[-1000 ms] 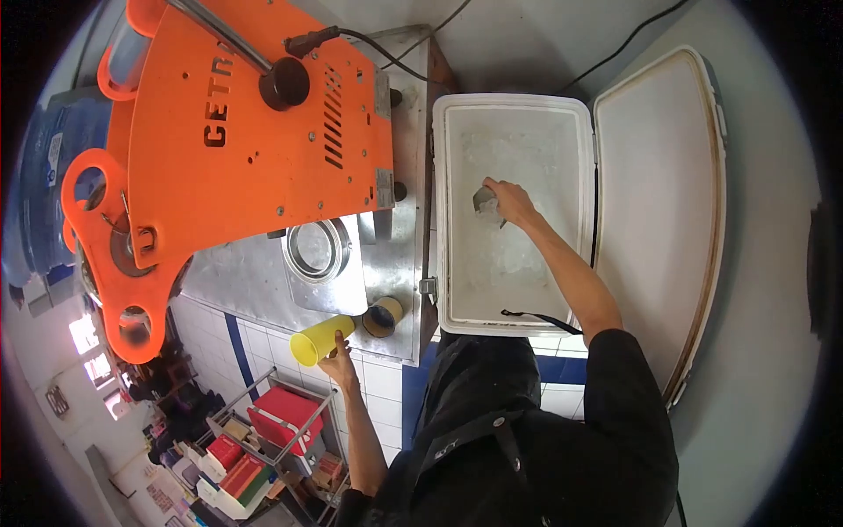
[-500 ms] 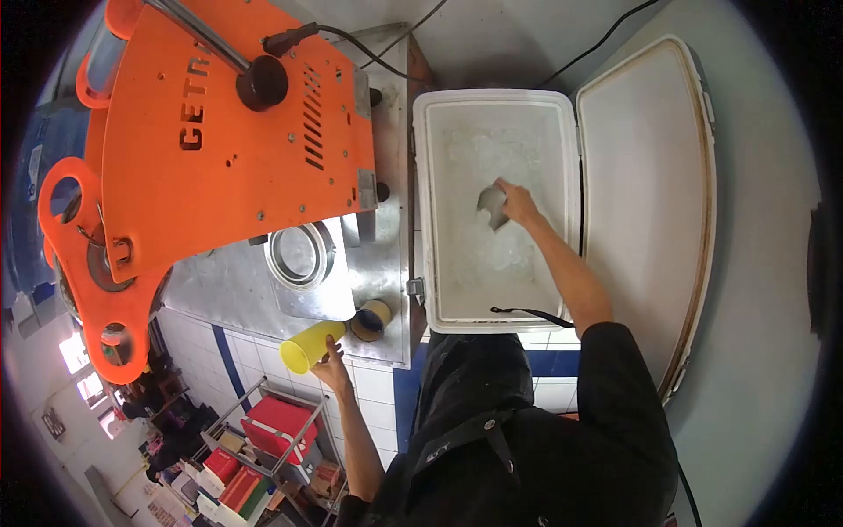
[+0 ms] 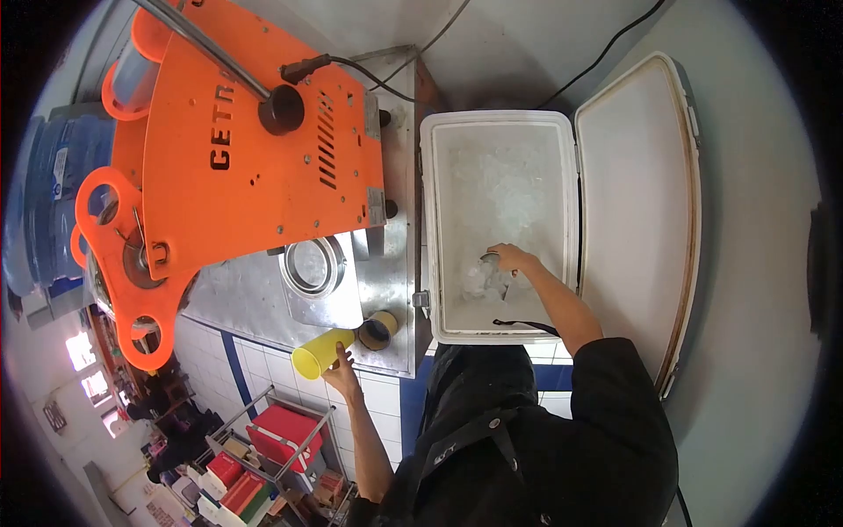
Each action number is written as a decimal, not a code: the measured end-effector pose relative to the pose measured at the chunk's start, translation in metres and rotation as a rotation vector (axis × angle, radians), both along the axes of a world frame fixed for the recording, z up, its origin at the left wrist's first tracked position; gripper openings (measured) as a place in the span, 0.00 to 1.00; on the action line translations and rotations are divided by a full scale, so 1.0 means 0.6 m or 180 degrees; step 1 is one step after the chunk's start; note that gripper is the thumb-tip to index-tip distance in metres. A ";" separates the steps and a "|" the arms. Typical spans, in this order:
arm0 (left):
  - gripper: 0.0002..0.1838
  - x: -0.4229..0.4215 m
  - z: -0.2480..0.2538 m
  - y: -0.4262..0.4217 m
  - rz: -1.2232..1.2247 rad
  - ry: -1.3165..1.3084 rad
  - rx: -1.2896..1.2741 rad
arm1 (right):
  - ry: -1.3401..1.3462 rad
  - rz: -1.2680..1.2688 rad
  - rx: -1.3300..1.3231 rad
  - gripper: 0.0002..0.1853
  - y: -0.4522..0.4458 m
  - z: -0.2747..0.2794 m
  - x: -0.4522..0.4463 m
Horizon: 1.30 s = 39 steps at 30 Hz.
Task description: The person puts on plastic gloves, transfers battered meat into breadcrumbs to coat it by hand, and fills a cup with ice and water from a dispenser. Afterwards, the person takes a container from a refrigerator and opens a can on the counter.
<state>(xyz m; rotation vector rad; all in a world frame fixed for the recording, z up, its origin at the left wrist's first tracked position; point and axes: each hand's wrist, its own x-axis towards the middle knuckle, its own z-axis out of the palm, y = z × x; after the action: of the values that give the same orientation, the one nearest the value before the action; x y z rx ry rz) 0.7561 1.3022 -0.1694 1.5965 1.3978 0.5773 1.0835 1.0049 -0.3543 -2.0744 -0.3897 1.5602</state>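
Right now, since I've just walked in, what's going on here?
Someone's right hand grips a metal scoop down among the ice in a white cooler, whose lid stands open. Their left hand holds a yellow cup tipped on its side, its mouth facing away from the cooler.

Left fingers [image 3: 342, 355] around yellow cup [image 3: 321, 353], right fingers [image 3: 503, 249] on scoop [image 3: 489, 257] amid ice [image 3: 518, 195]

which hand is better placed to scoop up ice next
Likely the right hand: it is inside the cooler, holding a scoop at the ice, while the left hand holds a yellow cup outside.
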 end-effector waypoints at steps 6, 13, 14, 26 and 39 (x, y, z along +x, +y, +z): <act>0.31 -0.008 -0.005 0.009 -0.0003 0.0143 -0.0065 | 0.0966 -0.0662 0.0379 0.29 -0.016 -0.025 0.034; 0.33 -0.011 -0.005 0.007 -0.0040 0.0128 -0.0135 | -0.0406 -0.2127 0.0953 0.18 0.002 0.083 0.125; 0.33 -0.010 -0.004 0.006 -0.0027 0.0118 -0.0138 | -0.1634 -0.1638 0.0674 0.20 0.011 0.077 0.111; 0.31 -0.020 -0.008 0.004 -0.0125 0.0100 -0.0148 | -0.1881 0.0563 0.0108 0.25 -0.035 -0.094 -0.026; 0.30 -0.061 0.021 0.024 -0.0035 0.0232 0.0275 | 0.0456 0.0154 -0.0344 0.19 -0.021 -0.023 0.012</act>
<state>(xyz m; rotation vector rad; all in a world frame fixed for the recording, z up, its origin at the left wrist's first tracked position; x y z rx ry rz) 0.7193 1.3167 -0.1568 1.7080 1.4336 0.5849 1.0905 0.9920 -0.3681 -2.0303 -0.3118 1.7818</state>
